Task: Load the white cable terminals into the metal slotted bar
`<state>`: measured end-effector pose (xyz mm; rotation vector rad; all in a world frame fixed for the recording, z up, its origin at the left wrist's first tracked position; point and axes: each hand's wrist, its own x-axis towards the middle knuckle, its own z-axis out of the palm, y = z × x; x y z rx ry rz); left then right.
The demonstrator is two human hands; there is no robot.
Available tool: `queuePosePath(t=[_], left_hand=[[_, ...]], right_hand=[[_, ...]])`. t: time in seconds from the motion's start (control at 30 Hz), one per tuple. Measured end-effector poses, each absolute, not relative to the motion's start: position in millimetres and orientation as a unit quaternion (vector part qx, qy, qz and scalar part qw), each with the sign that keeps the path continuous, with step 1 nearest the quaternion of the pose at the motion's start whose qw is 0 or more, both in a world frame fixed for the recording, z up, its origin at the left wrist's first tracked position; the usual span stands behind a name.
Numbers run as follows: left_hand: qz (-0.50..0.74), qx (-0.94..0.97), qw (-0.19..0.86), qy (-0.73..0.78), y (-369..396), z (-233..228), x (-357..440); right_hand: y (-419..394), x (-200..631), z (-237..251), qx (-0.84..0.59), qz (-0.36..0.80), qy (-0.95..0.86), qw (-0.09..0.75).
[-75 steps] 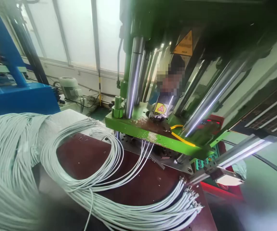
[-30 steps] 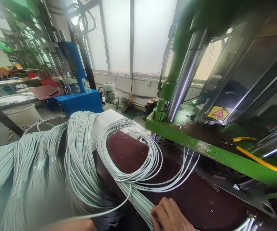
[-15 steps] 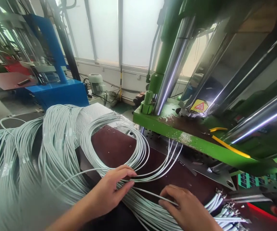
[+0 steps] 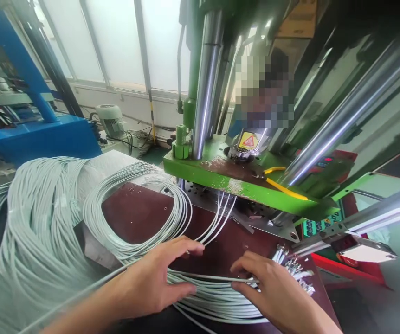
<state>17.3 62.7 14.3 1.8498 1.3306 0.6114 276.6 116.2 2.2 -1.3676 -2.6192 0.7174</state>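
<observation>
My left hand (image 4: 161,273) is over the grey-white cables with its thumb and index finger spread apart. A single cable runs beneath that wrist toward the lower left. My right hand (image 4: 269,283) is curled around one thin cable (image 4: 217,278), which passes between its thumb and fingers into the palm; how firmly it grips is hard to see. Under both hands lies a bundle of loose cables (image 4: 217,304), with metal-tipped ends (image 4: 293,269) beyond my right hand. A round coil of cable (image 4: 93,208) rests on the dark red tabletop (image 4: 137,213).
A green press (image 4: 200,169) with steel columns stands ahead, several cables (image 4: 222,218) running under its plate. A yellow-handled tool (image 4: 287,188) lies on it. Thick cable hanks (image 4: 43,208) fill the left side. A person (image 4: 262,88) is behind the press. A red tray (image 4: 353,269) sits at right.
The view has turned to the right. My left thumb and index finger have spread wider apart. My right hand still has the cable between its fingers.
</observation>
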Motion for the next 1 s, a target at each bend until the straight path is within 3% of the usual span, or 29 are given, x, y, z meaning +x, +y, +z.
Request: queuePosePath(t=[0.17,0.33,0.5,0.83,1.0], left_hand=[[0.100,0.766,0.344,0.533,64,10,14],[0.016,0.793,0.296,0.532,74,11,5],[0.011,0.789,0.303,0.534,82,11,-1],[0.044,0.703,0.476,0.526,99,20,-25],[0.088,0.675,0.507,0.528,96,17,-32]], right_hand=[[120,283,-2,-0.479,0.281,-0.829,0.061],[117,286,6,-0.466,0.252,-0.840,0.117],[117,275,0,-0.462,0.226,-0.843,0.159],[111,253,-5,-0.436,0.311,-0.834,0.130],[115,245,-12,-0.435,0.287,-0.847,0.107]])
